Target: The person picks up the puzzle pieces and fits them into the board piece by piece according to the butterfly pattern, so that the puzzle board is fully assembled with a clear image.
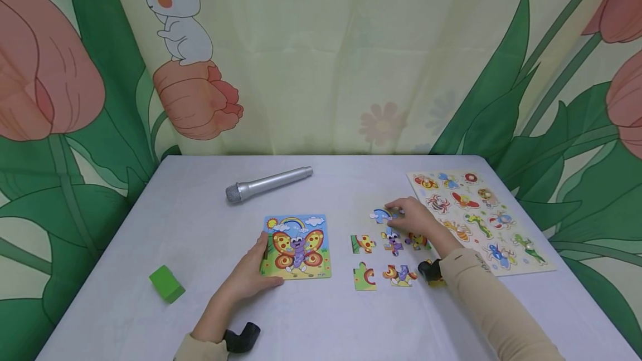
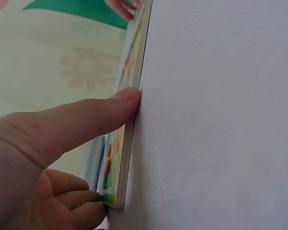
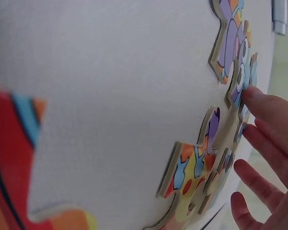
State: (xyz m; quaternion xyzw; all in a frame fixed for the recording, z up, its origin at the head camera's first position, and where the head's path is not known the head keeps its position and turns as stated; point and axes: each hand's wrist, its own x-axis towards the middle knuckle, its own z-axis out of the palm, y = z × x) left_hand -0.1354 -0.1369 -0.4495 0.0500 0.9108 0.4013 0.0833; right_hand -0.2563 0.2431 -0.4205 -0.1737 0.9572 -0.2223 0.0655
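"Two boards?"
"Yes. An insect board (image 1: 526, 267) carrying bug shapes (image 1: 465, 200), and a butterfly board (image 1: 321, 272) left of loose pieces (image 1: 400, 276)."
"The hands?"
"The left hand (image 1: 249, 272) grips the butterfly board's near-left corner between thumb and fingers. The right hand (image 1: 417, 220) reaches over, thumb and forefinger parted at a rainbow piece (image 1: 380, 216); whether pinching, I can't tell."

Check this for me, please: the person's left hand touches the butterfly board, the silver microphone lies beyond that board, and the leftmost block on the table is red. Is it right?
Not quite: the block is green, not red, as the head view shows. The left hand does touch the butterfly board, and the silver microphone lies beyond it.
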